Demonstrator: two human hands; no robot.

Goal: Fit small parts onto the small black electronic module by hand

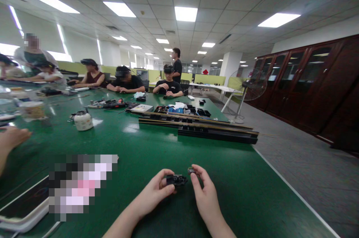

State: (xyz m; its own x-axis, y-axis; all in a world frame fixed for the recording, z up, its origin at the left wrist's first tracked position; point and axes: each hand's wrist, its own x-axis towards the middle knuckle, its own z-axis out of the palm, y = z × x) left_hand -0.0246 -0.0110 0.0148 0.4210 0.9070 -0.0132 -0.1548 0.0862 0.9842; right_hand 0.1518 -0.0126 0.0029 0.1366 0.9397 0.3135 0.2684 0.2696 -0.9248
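My left hand is closed on a small black plastic part with an uneven, detailed top. The part is held between thumb and fingers, above the green table. Just to its right, my right hand pinches a smaller dark piece between thumb and fingertips. A narrow gap separates the two pieces. Fine details of both are too small to make out, and my fingers cover part of each.
Long black rails with thin brass-coloured rods lie ahead. A white jar stands left of them. At the lower left is a tablet-like device; another person's hand rests beyond it. Tools and several people are farther back.
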